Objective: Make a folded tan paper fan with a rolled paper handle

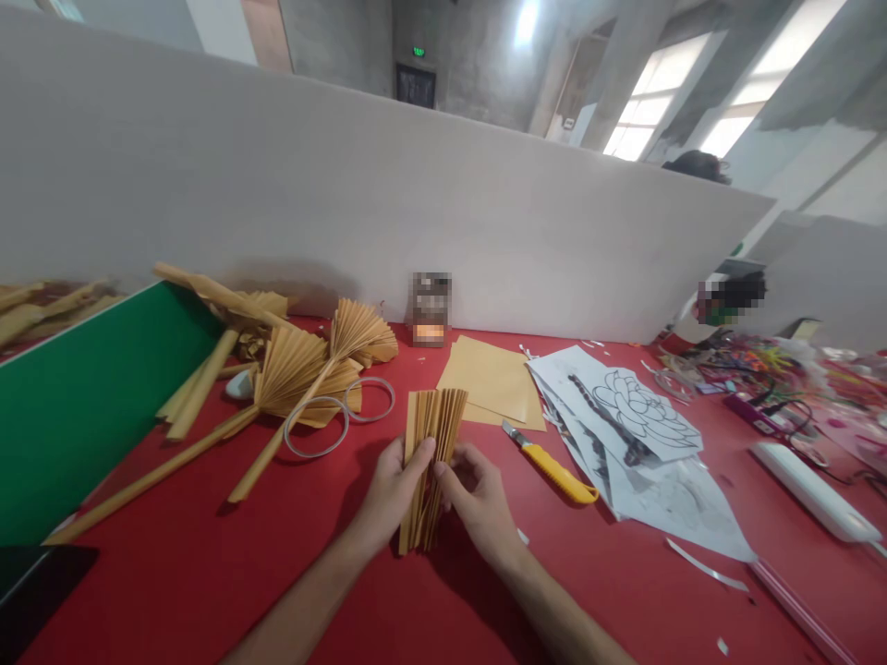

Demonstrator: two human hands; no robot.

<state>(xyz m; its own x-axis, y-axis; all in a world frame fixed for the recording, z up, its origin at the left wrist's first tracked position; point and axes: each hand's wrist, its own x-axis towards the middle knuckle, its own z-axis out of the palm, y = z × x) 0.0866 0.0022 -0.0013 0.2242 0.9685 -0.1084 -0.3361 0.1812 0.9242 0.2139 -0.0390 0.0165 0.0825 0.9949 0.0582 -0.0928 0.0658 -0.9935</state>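
Note:
Pleated tan paper [431, 416] stands between my two hands above the red table, its folds running up and down. My left hand [396, 485] grips its left side, the thumb lying across the pleats. On the right side, my right hand [477, 489] pinches the folds with thumb and fingers. Behind it lie flat tan sheets [489, 374]. A yellow utility knife [558, 473] with its blade showing rests to the right of my right hand. To the left are paper fans [287, 369] on rolled paper handles, with two clear rings [317, 427] beside them.
White sheets with line drawings [644, 416] lie on the red table [277, 563]. A white power strip [814, 489] and tangled craft bits are far right. A green panel [103, 397] stands left, a grey partition [416, 203] behind. Someone's dark hair [698, 166] shows over it.

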